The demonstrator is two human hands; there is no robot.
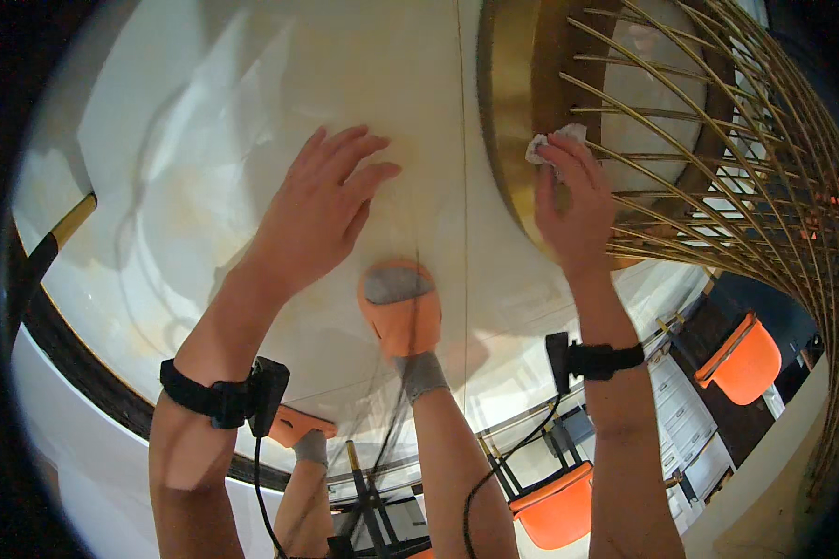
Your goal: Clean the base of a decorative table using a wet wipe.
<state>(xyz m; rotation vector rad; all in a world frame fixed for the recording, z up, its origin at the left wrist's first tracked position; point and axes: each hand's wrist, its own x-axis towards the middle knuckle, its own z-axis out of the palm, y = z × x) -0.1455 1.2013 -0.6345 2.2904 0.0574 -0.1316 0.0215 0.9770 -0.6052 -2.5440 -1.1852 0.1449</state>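
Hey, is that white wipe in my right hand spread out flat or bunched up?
Bunched up: the white wipe shows as a small, crumpled wad poking out from your right hand.

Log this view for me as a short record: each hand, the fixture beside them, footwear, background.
left hand: empty, open, over the pale floor
right hand: pinching a crumpled white wipe
fixture: round gold base with slender gold rods, at the right hand
footwear: orange slippers, gray socks
background: orange chairs

Orange chairs (pixel 557 508) with dark legs (pixel 561 445)
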